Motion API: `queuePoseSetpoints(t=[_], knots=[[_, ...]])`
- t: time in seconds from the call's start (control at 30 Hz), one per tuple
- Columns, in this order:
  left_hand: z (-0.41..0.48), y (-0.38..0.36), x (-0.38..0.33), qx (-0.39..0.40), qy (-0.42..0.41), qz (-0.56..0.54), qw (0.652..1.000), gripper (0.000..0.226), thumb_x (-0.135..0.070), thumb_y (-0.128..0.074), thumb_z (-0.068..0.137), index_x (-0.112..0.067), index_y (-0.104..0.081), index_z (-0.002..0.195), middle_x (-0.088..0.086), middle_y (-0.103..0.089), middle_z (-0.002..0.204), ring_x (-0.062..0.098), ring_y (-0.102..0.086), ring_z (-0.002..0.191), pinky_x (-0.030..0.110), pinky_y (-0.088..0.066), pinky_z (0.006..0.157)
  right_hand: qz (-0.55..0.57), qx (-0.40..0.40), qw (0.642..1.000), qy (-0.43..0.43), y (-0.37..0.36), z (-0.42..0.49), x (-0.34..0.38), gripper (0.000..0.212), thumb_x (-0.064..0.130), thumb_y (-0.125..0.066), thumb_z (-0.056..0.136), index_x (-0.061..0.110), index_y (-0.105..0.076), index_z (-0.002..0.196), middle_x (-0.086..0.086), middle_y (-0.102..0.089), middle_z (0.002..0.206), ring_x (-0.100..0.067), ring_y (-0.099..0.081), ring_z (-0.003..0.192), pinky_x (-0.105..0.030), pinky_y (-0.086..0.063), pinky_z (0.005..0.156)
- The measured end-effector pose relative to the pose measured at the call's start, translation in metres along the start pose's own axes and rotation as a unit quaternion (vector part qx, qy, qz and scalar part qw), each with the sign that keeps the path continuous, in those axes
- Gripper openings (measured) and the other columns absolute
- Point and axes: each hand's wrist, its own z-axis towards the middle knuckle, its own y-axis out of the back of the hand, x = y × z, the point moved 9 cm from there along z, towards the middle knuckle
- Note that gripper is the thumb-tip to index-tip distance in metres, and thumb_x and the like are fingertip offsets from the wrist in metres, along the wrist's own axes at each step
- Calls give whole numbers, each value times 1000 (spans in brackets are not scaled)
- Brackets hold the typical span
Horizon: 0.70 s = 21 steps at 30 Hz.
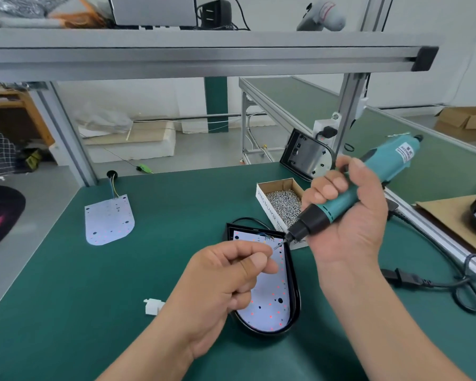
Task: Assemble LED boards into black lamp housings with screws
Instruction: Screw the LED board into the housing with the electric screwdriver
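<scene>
Screw [276,246] at bit tip, above housing [295,298] on desk [121,284].
Fingers of our right hand [349,218] clamp the screwdriver [374,185], bit slanting down-left; left hand [228,279] pinches the screw. Housing's long axis runs away from us, rounded end nearest.

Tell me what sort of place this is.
Likely a factory lamp-assembly bench: the right hand grips an electric screwdriver, the left hand pinches a screw at its bit, a box of screws stands on the green mat, and an LED board lies in a black housing.
</scene>
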Motion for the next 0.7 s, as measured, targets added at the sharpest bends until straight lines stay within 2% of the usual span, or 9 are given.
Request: queuePoseSetpoints(t=[0.17,0.27,0.4,0.7], knots=[[0,-1,1,-3,-1,15,1000,17,-18,-75,86,-11,-82,100,14,-76,92,11,-28,52,20,-27,47,-11,17,1000,0,-6,-8,-6,12,19,-55,100,16,-64,92,6,-44,64,-9,-43,54,-22,-41,52],[0,-2,2,1,-5,24,1000,10,-15,-81,91,-12,-82,100,12,-75,89,9,-28,50,20,-28,46,-18,23,1000,-2,-8,-11,-7,9,19,-54,100,16,-61,96,6,-43,65,-9,-43,54,-22,-40,53],[0,-1,1,-11,-11,26,1000,20,-21,-75,82,-11,-82,98,11,-74,86,10,-29,50,19,-29,46,-26,30,999,2,-10,-12,-6,8,18,-52,100,16,-60,98,6,-44,65,-9,-43,54,-22,-40,53],[-1,-1,1,-20,-12,16,1000,17,-21,-76,81,-15,-82,96,14,-75,88,11,-28,51,20,-30,45,-40,51,998,13,-12,-13,-3,10,18,-52,99,16,-61,97,6,-45,64,-9,-44,54,-23,-40,53]])
